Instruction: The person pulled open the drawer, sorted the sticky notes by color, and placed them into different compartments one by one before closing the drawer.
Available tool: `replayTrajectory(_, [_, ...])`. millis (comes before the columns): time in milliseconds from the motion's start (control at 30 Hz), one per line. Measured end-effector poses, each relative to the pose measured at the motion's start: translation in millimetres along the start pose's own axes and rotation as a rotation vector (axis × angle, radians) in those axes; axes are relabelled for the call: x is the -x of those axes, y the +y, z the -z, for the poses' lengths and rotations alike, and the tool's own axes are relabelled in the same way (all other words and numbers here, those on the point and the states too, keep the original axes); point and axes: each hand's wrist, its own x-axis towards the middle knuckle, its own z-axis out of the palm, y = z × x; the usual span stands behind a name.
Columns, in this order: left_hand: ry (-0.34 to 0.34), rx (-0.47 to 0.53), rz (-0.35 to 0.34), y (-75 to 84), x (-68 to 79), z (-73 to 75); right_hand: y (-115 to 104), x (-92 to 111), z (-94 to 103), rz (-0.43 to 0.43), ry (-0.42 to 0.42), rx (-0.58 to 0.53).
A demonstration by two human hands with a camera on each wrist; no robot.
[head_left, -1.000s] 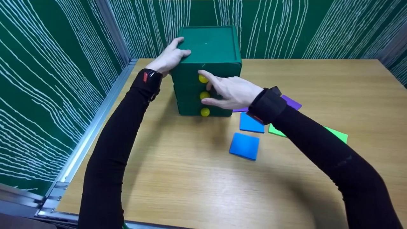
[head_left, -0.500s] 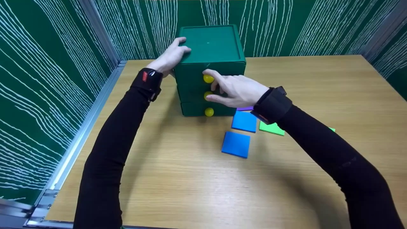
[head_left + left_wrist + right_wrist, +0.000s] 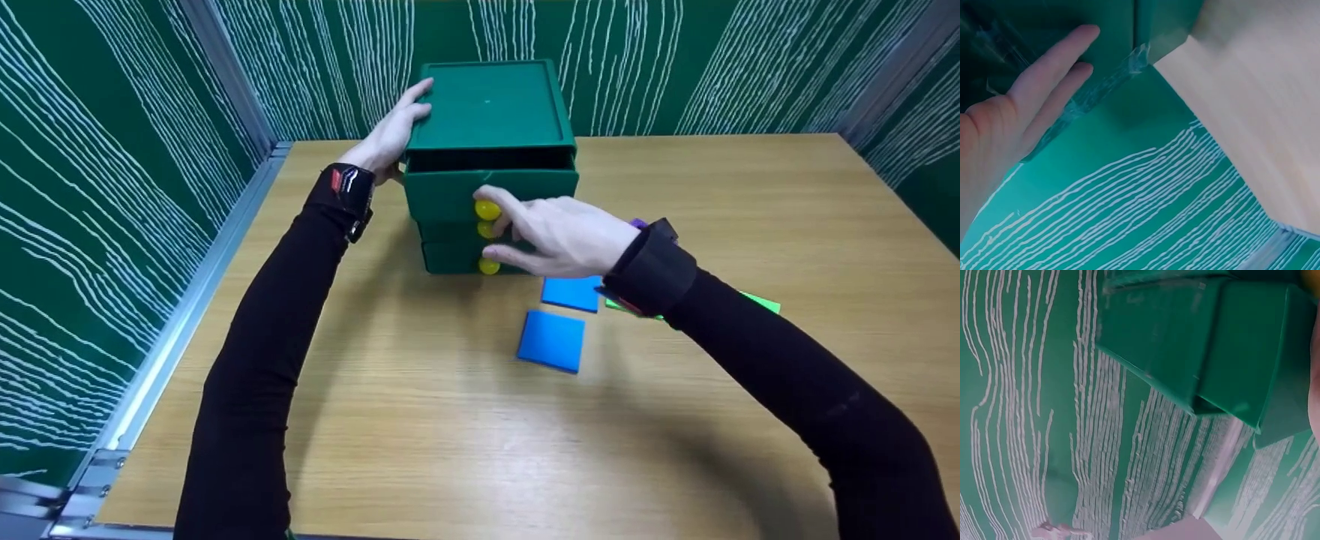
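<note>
From my end I see the top drawer (image 3: 442, 196) standing partly out, just left of the right hand (image 3: 570, 234), whose index finger hooks over the top yellow knob (image 3: 487, 209), thumb lower and well apart. I judge the drawer light and stiff, the round knob smooth enough to slip, so a hold behind it seems best. Beyond those fingers rises the green drawer cabinet (image 3: 487, 105); the left hand (image 3: 386, 142) rests on its left edge, fingers extended, pinching nothing. Nearer me than the right fingers, two blue tiles (image 3: 552, 341) lie on the surface (image 3: 420, 435).
</note>
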Motion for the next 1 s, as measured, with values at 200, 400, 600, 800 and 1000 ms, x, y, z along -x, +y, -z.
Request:
replayTrajectory(200, [0.004, -0.022, 0.000, 0.1, 0.4, 1.9, -17.6, 12.2, -0.3, 0.013, -0.035, 0.026])
replayTrajectory(400, [0.015, -0.049, -0.009, -0.5, 0.0, 1.2, -21.7, 21.1, -6.9, 0.092, 0.030, 0.063])
replayTrajectory(600, [0.033, -0.066, -0.011, -0.3, -1.3, 1.0, -23.1, 39.9, -22.9, 0.248, 0.154, 0.218])
replayTrajectory(800, [0.043, -0.065, -0.030, -1.8, -1.9, 1.2, -19.9, 66.2, -46.6, 0.305, 0.100, 0.355])
replayTrajectory(1000, [0.035, -0.064, -0.028, -2.6, -2.1, 0.9, 7.7, 90.9, -79.1, 0.168, -0.005, 0.339])
